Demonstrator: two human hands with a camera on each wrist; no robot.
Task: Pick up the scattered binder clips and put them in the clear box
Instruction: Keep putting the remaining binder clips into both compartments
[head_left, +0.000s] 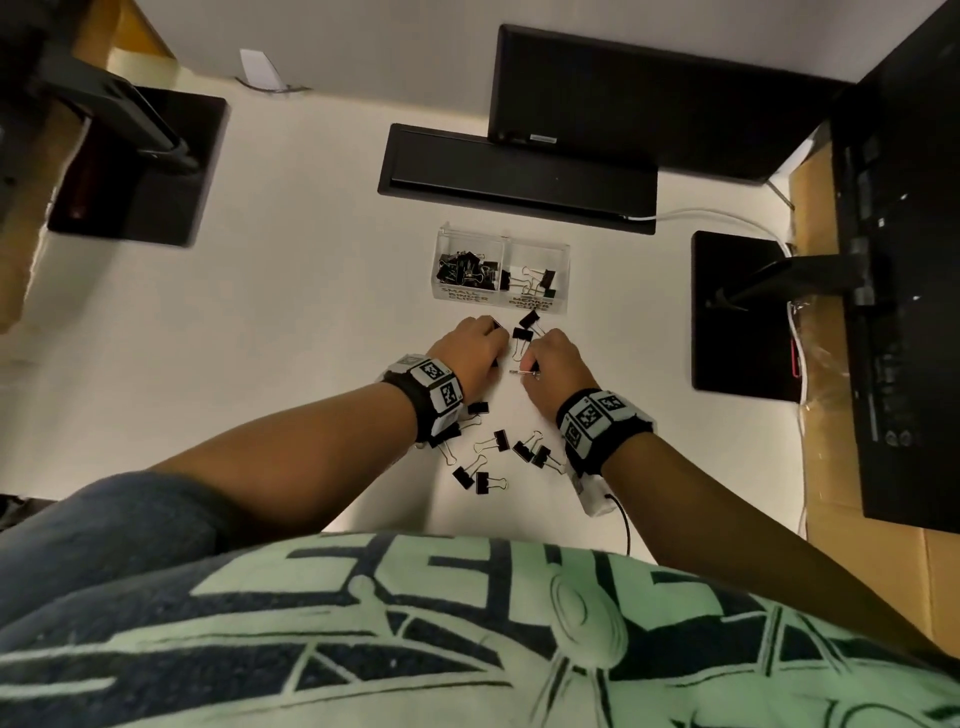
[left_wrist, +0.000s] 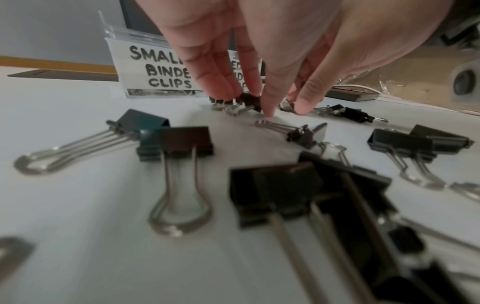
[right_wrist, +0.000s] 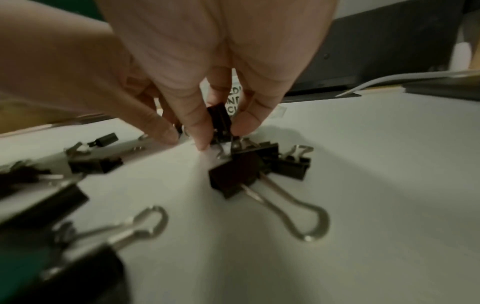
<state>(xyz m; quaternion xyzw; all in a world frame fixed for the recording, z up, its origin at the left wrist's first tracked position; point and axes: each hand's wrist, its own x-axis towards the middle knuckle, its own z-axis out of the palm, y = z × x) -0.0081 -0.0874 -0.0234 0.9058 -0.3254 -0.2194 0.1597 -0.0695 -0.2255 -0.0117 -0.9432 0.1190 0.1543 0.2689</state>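
Observation:
The clear two-compartment box (head_left: 563, 260) stands on the white desk just beyond my hands, with clips in both halves; its label "SMALL BINDER CLIPS" (left_wrist: 153, 67) shows in the left wrist view. My left hand (head_left: 475, 345) pinches a small black binder clip (left_wrist: 250, 101) against the desk. The right hand (head_left: 553, 358) pinches another black binder clip (right_wrist: 221, 121) between thumb and fingers, just above a larger clip (right_wrist: 236, 174). Two clips (head_left: 523, 327) lie between the hands and the box. Several more scattered clips (head_left: 493, 457) lie near my wrists.
A long black bar (head_left: 517, 176) and a dark monitor (head_left: 649, 104) stand behind the box. Black monitor bases sit at the left (head_left: 145, 171) and right (head_left: 737, 312). A white cable (head_left: 711, 214) runs at the right, beside cardboard (head_left: 821, 364).

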